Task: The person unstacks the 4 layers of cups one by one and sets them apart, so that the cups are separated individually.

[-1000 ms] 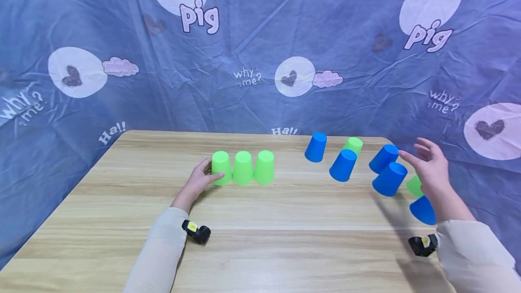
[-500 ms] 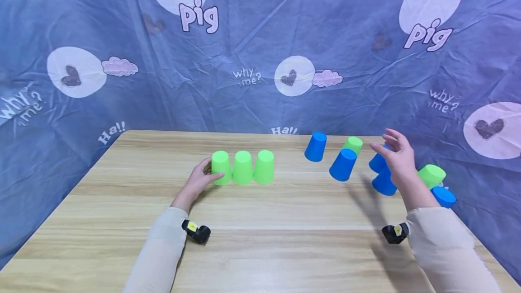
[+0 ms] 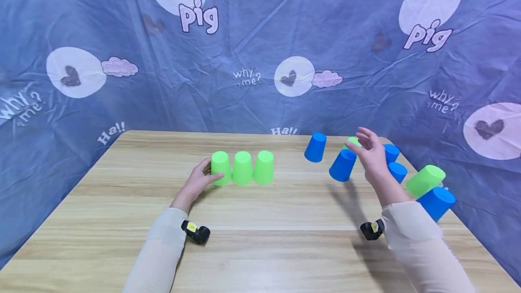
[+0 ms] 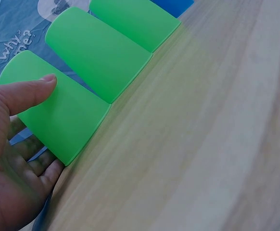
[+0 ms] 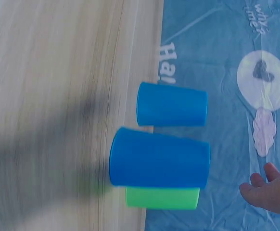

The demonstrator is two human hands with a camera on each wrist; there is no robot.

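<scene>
Three upside-down green cups stand in a close row at mid-table. My left hand point(image 3: 197, 182) holds the leftmost green cup point(image 3: 220, 165), thumb across its near side and fingers round the back, as the left wrist view also shows. Beside that one are the middle green cup point(image 3: 243, 168) and the right green cup point(image 3: 264, 168). My right hand point(image 3: 372, 159) hovers with nothing in it, fingers spread and thumb toward the left. Nearest to it is an upside-down blue cup point(image 3: 341, 167), partly covering a green cup point(image 5: 161, 198) behind it.
Another blue cup point(image 3: 315, 147) stands at the back. Right of my raised hand are two blue cups point(image 3: 397, 172), partly hidden by the arm, then a green cup point(image 3: 426, 180) and a blue cup point(image 3: 437, 200) near the table's right edge. A patterned blue cloth point(image 3: 252, 35) hangs behind.
My right hand has moved left, from above the cups at the right edge to close by the blue cup with the green one behind. The left hand keeps its hold in place.
</scene>
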